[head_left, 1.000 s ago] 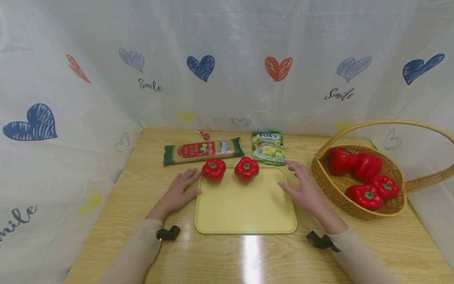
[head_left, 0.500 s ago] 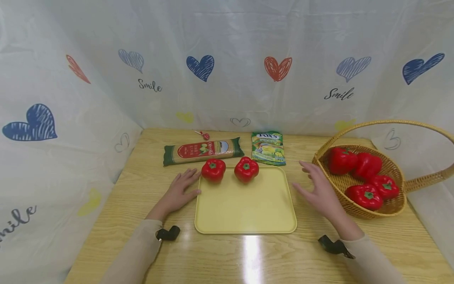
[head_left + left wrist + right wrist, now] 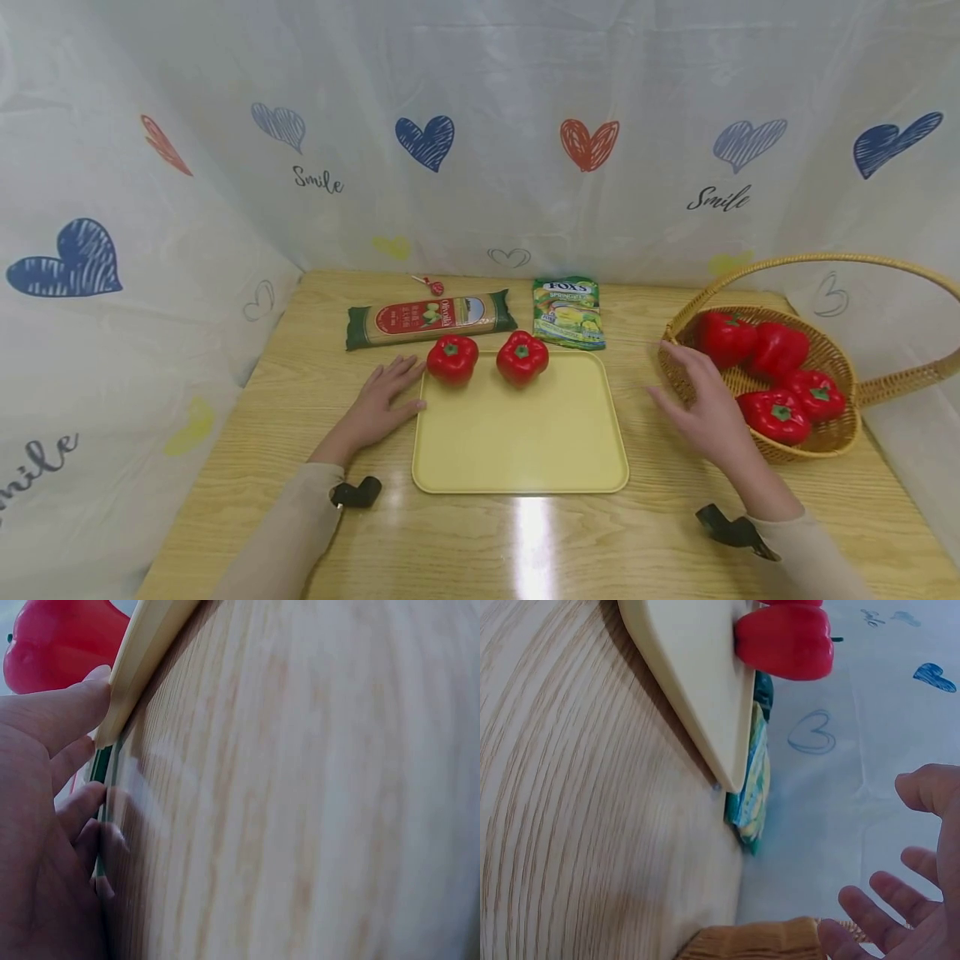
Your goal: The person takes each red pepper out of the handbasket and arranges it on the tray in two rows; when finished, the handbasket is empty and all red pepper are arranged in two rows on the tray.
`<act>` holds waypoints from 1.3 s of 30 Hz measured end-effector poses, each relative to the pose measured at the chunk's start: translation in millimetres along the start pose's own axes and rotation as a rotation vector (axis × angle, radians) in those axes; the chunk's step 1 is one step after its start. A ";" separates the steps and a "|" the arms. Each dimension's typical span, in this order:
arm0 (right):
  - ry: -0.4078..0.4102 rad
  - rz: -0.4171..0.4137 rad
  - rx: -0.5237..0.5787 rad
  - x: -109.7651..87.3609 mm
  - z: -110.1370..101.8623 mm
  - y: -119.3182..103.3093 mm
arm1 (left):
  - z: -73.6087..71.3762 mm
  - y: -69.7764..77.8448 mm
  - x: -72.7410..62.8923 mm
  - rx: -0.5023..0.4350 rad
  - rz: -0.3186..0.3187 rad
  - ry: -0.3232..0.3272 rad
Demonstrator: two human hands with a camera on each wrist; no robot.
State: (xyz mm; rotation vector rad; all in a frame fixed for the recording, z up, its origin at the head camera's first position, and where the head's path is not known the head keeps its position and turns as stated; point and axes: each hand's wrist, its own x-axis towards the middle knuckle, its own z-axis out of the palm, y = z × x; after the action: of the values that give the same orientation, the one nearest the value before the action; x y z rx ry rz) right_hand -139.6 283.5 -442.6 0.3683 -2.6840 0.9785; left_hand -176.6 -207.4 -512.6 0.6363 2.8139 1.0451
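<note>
Two red bell peppers, one at the left (image 3: 452,360) and one beside it (image 3: 522,358), stand along the far edge of a yellow tray (image 3: 517,442). My left hand (image 3: 380,406) rests at the tray's left side, its thumb touching the rim in the left wrist view. Over at the right, my right hand (image 3: 708,407) hovers by the near left side of a wicker basket (image 3: 678,383), fingers spread and holding nothing. Several red bell peppers lie in the basket, the nearest pepper (image 3: 776,417) partly beside my right hand.
Behind the tray lie a pack of spaghetti (image 3: 427,320), a lollipop (image 3: 433,287) and a green candy bag (image 3: 567,313). The basket's tall handle (image 3: 832,257) arches above it. A white curtain (image 3: 495,92) with printed hearts closes off the back and sides.
My right hand has moved rightward from the tray's right edge to the basket's left side. The left hand, tray and peppers have stayed in place.
</note>
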 end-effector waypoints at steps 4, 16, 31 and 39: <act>0.033 -0.002 -0.038 -4.4 -8.0 1.8 | -1.5 1.4 0.3 -0.002 -0.009 -0.014; 0.065 0.032 -0.051 -16.9 -28.3 9.0 | 0.4 0.6 0.1 -0.002 0.009 0.004; 0.121 0.072 -0.125 -35.4 -50.6 25.2 | -0.3 1.4 0.4 -0.001 -0.009 -0.010; 0.157 0.071 -0.117 -44.2 -58.3 34.7 | -0.6 2.3 -0.3 -0.007 -0.010 -0.007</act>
State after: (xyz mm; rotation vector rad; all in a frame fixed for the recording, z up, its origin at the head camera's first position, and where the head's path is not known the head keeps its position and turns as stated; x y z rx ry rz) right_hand -100.4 353.9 -434.3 0.1665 -2.6112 0.8277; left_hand -175.6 -206.3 -510.7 0.6235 2.8039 1.0482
